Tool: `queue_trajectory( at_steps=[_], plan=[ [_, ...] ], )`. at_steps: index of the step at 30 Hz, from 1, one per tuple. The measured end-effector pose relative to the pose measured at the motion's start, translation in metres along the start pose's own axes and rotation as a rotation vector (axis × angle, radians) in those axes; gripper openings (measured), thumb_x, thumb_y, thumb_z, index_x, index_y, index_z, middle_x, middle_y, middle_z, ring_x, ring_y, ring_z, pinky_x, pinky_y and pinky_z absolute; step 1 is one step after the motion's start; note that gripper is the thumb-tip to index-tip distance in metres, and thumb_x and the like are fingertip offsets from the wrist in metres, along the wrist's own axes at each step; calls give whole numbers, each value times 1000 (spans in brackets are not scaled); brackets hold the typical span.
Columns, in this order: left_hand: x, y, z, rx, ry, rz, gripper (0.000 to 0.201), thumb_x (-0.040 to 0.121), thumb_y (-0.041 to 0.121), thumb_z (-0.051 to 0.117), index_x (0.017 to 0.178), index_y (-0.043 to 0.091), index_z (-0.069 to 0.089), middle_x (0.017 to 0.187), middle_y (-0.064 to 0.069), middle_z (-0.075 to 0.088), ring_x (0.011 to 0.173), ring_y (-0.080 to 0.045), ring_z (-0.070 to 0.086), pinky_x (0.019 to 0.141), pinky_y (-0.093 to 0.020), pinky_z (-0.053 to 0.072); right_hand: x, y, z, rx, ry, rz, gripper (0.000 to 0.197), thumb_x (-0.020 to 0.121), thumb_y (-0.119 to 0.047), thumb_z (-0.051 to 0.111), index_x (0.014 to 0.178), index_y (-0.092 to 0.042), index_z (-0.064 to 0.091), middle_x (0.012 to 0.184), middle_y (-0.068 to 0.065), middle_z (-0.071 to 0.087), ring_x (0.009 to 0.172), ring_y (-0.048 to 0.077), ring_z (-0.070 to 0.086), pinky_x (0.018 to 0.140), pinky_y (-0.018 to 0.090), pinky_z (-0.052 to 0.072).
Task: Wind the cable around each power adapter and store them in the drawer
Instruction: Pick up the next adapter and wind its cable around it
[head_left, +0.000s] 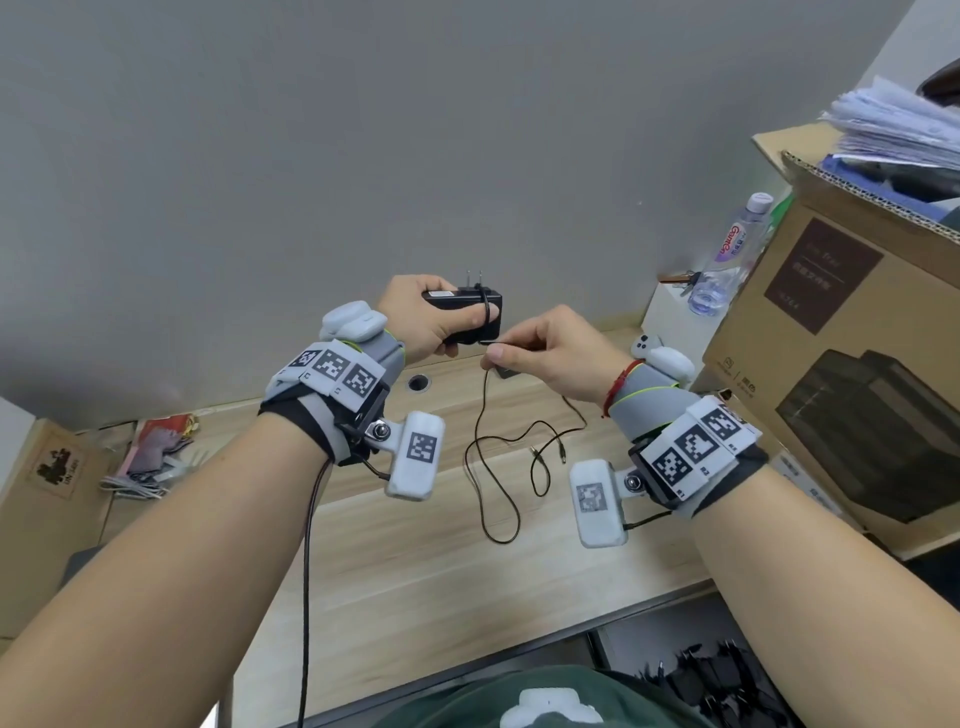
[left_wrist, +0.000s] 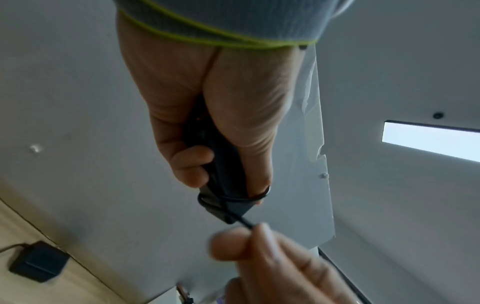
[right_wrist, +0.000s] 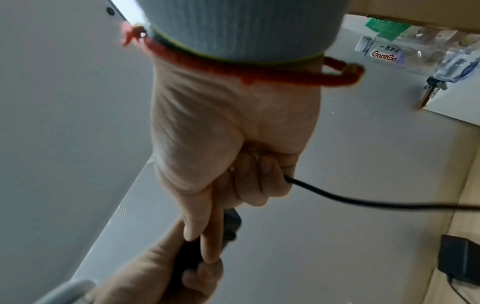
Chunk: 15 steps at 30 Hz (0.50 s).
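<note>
The left hand is gripping a black power adapter up in the air above the desk, fingers curled round its body and the thumb pressing across its front, with the plug prongs pointing up. The cable is already looping round the adapter just beside the thumb tip, one turn or so as far as the left wrist view shows. The right hand is sitting just to the right of the adapter and slightly below it, pinching the cable between thumb and forefinger close to where it is leaving the block, the other fingers curled in.

Judging by this, the winding is only beginning. Most of the cable is hanging down from the right hand and lying in loose loops on the desk below both hands, with its plug end resting there too. A second adapter is lying on the desk just under the right hand, seemingly unwound. The drawer is not clearly in view, though dark shapes at the bottom right, below the right forearm, may be adapters already stored; that is too unclear to tell. So nearly all the winding and the storing look to be left.
</note>
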<state>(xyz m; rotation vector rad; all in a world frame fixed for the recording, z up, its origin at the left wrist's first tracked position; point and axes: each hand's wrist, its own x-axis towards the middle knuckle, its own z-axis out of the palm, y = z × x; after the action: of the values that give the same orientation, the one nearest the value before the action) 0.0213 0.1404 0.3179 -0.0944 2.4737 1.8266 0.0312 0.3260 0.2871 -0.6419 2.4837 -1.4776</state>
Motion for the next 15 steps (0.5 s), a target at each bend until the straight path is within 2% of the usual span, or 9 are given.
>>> queue_trajectory(
  at_steps=[1, 2, 4, 5, 7, 8, 10, 13, 15],
  plan=[
    [0, -1, -1, 25, -10, -4, 31, 70, 23, 88, 72, 12, 60, 65, -7, 66, 51, -24, 58, 59, -38, 53, 0, -4, -3, 11, 10, -9, 27, 79, -53, 66, 83, -29, 78, 89, 29, 68, 72, 36, 61, 82, 50, 54],
    [-2, -2, -1, 50, -25, -9, 33, 67, 25, 90, 71, 13, 60, 65, -8, 67, 53, -26, 59, 62, -43, 54, 0, -8, -7, 28, 22, -21, 23, 82, -47, 69, 81, -26, 78, 84, 28, 68, 69, 37, 59, 76, 47, 54],
    [-5, -5, -1, 99, -62, -17, 37, 54, 36, 90, 68, 17, 62, 67, -12, 70, 55, -28, 60, 62, -56, 54, 0, -16, -15, 57, 39, -41, 18, 87, -34, 71, 75, -21, 77, 69, 21, 60, 62, 24, 46, 62, 30, 45],
    [-7, -5, 0, 118, -82, -19, 38, 49, 42, 88, 67, 20, 63, 67, -13, 71, 56, -28, 61, 61, -60, 53, 1, -18, -19, 60, 52, -44, 19, 88, -30, 71, 73, -21, 75, 66, 15, 54, 63, 20, 41, 58, 25, 39],
    [-9, -5, 2, 145, -128, -9, 37, 46, 46, 87, 65, 24, 64, 68, -14, 71, 57, -27, 62, 61, -65, 52, 3, -20, -25, 58, 91, -51, 18, 88, -28, 73, 72, -19, 74, 66, 9, 54, 64, 17, 40, 60, 26, 34],
    [-10, -5, 3, 154, -153, 0, 35, 47, 46, 87, 64, 26, 65, 69, -14, 71, 57, -27, 61, 61, -65, 52, 4, -21, -28, 66, 115, -51, 18, 86, -27, 74, 71, -18, 73, 67, 8, 56, 65, 16, 42, 63, 27, 35],
    [-13, 0, 5, 166, -213, 16, 35, 48, 47, 87, 65, 27, 64, 68, -15, 70, 53, -27, 58, 58, -55, 50, 6, -21, -34, 86, 165, -49, 17, 84, -24, 78, 69, -20, 70, 66, 5, 58, 65, 14, 45, 65, 27, 39],
    [-16, 5, 6, 179, -266, 39, 40, 48, 50, 88, 69, 25, 64, 65, -14, 68, 50, -27, 56, 58, -48, 46, 10, -18, -41, 85, 222, -70, 19, 80, -20, 80, 66, -24, 68, 57, -9, 58, 57, 4, 46, 62, 18, 42],
    [-17, 7, 7, 182, -289, 49, 40, 50, 49, 88, 70, 24, 64, 65, -14, 68, 50, -27, 55, 57, -49, 46, 13, -14, -44, 101, 252, -81, 19, 79, -26, 82, 65, -24, 69, 64, 2, 58, 62, 13, 45, 66, 27, 42]
  ],
)
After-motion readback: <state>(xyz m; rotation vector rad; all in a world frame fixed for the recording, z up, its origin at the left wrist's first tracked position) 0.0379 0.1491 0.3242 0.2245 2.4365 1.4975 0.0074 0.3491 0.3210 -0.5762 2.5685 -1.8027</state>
